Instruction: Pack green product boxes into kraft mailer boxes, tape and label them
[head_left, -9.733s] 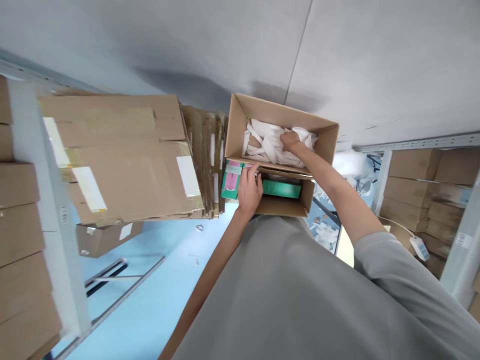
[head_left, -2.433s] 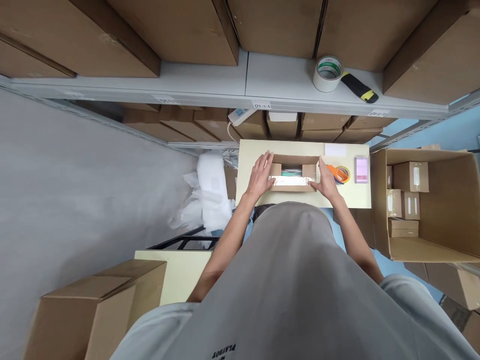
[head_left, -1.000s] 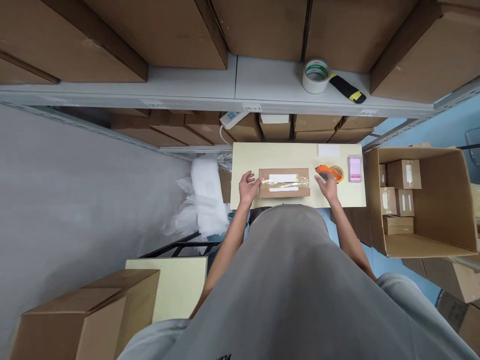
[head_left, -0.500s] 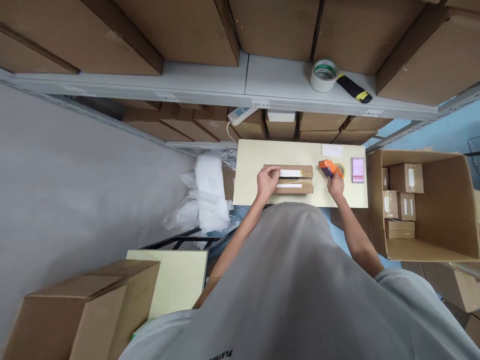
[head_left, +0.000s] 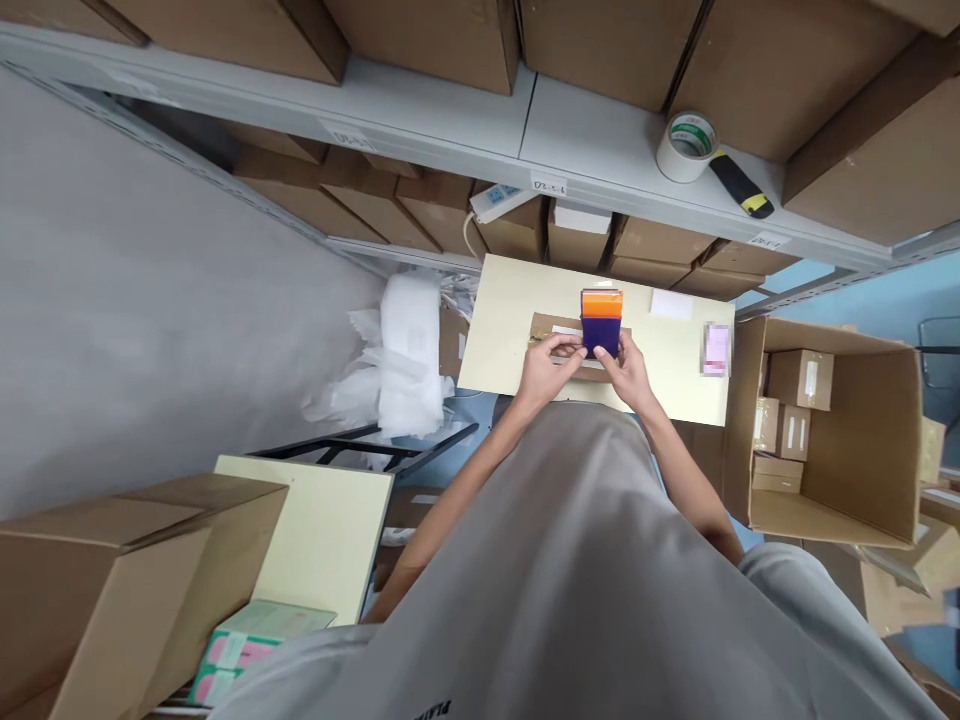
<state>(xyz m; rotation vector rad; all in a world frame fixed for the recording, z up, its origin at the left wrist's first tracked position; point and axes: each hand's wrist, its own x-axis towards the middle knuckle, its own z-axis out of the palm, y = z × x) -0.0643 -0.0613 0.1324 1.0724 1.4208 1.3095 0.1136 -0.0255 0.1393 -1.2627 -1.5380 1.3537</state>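
The right hand [head_left: 628, 374] is gripping the orange-and-purple dispenser [head_left: 601, 332] over the carton [head_left: 553, 322], seemingly steadying it for the left hand [head_left: 549, 370], whose hold is unclear.

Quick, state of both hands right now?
Left hand: fingers curled over the cardboard box; cannot tell whether it grips anything.
Right hand: closed, holding the orange-and-purple tape dispenser.

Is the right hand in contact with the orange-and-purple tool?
Touching. The head view shows the right hand with its thumb laid against the lower purple part of the orange-and-purple tool.
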